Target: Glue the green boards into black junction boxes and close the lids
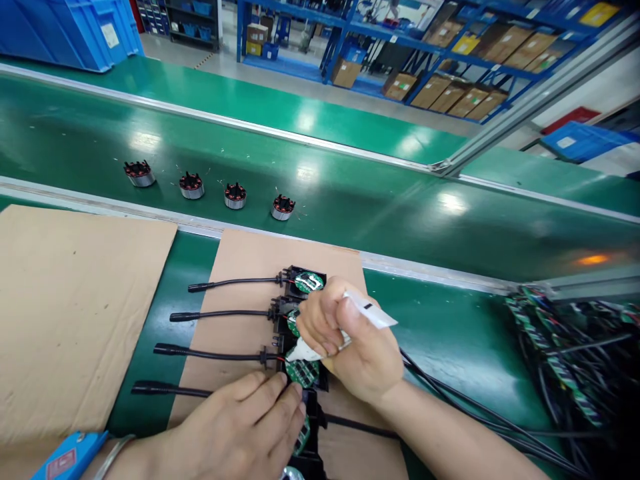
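My right hand (355,340) is wrapped round a white squeeze tube (379,314), whose nozzle points down at a round green circuit board (303,371). That board sits in a black housing in a column of similar ones. My left hand (250,420) lies with fingers stretched out over the lower housings, its fingertips by the board's lower edge. It partly hides another green board (302,437). The farthest board (309,282) carries a white bead. Black cables with plugs (165,349) run left from the housings.
Several copper-wound stators (283,207) stand in a row on the green belt (360,220). Cardboard sheets (75,300) lie on the bench. A heap of wired circuit boards (565,360) is at right, a blue crate (75,33) at the back left. Shelves with boxes (400,84) stand behind.
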Action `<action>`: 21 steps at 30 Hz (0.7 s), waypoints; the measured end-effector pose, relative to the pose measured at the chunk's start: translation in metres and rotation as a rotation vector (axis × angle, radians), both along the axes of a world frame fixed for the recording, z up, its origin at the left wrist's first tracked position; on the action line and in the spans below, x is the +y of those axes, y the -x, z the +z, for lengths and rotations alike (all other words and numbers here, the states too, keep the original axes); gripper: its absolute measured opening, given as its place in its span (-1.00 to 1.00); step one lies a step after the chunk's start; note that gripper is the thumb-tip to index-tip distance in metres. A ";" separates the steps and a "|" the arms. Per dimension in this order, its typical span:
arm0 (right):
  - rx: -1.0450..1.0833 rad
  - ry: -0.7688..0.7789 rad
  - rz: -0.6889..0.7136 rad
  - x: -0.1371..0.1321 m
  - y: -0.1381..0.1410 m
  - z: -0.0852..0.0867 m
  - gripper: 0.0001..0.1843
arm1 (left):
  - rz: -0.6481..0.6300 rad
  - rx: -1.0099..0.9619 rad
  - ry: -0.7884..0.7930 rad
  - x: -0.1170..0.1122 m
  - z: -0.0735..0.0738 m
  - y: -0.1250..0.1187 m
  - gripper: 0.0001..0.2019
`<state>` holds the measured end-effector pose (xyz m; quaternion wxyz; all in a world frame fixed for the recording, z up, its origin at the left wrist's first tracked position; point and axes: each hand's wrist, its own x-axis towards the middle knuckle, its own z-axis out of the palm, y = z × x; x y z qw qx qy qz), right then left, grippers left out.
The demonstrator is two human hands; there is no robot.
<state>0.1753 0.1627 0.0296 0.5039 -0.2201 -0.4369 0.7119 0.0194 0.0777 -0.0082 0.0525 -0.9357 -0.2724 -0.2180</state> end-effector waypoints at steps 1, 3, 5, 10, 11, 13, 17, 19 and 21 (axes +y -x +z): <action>-0.013 0.003 0.001 0.000 0.000 0.000 -0.65 | 0.003 0.003 0.007 0.000 0.000 0.000 -0.67; -0.043 0.006 0.000 -0.002 -0.002 0.001 -0.65 | 0.012 0.015 0.018 0.000 0.002 0.000 -0.66; -0.067 0.008 0.000 -0.004 -0.005 0.004 -0.65 | 0.014 0.028 0.031 0.000 0.004 0.000 -0.66; -0.111 0.024 -0.008 -0.013 -0.016 0.010 -0.65 | 0.006 0.023 0.061 0.000 0.003 -0.001 -0.64; -0.119 0.024 -0.011 -0.016 -0.017 0.011 -0.64 | 0.003 0.019 0.061 0.000 0.002 -0.001 -0.65; -0.136 0.025 -0.012 -0.019 -0.021 0.012 -0.64 | -0.006 0.005 0.062 -0.001 -0.002 -0.001 -0.65; -0.156 0.019 -0.019 -0.021 -0.026 0.014 -0.65 | -0.019 0.008 0.076 -0.004 -0.007 0.000 -0.62; -0.151 0.014 -0.035 -0.019 -0.028 0.014 -0.66 | -0.017 0.014 0.077 -0.004 -0.007 0.001 -0.63; -0.142 0.014 -0.055 -0.017 -0.029 0.013 -0.66 | -0.017 0.014 0.074 -0.004 -0.007 0.001 -0.63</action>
